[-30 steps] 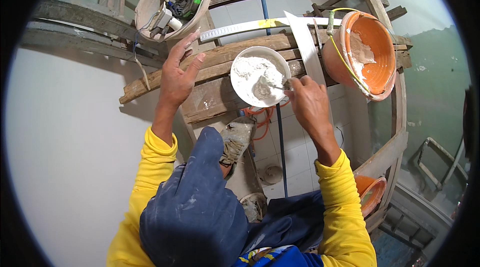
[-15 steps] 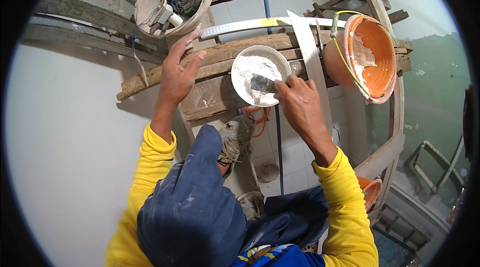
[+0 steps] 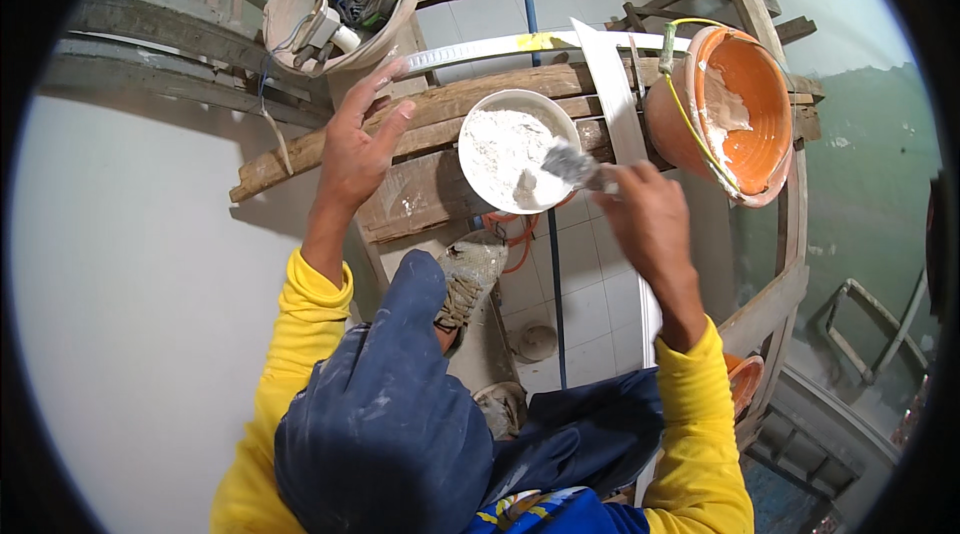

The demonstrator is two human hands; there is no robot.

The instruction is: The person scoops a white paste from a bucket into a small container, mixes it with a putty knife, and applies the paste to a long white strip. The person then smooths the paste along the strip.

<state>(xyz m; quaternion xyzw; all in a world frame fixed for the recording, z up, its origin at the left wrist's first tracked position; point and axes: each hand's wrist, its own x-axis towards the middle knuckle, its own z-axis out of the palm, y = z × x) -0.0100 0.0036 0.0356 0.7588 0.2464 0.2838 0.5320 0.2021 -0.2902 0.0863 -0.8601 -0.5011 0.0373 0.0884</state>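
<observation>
A white bucket [image 3: 497, 142] holding white powder sits on weathered wooden planks [image 3: 280, 162]. My right hand [image 3: 648, 219] grips a putty knife [image 3: 568, 166], whose blurred, powder-coated blade is over the right part of the white bucket. My left hand [image 3: 365, 139] is raised left of that bucket, fingers apart and holding nothing, its fingertips beside the left end of a long white strip [image 3: 470, 51]; whether they touch it is unclear. A broad white board [image 3: 615, 89] lies between the white bucket and an orange bucket [image 3: 752, 119] with pale residue and a yellow handle.
A pale bucket of tools [image 3: 305, 9] stands at upper left among wooden beams. A blue pole [image 3: 558, 304] runs below the planks past an orange hose [image 3: 518, 259], over white floor tiles. My shoe [image 3: 465, 284] rests on the framing. A second orange bucket [image 3: 743, 382] is at lower right.
My right hand has moved rightward with the putty knife, whose blade has shifted from the middle of the powder toward the white bucket's right rim. My left hand stays nearly where it was.
</observation>
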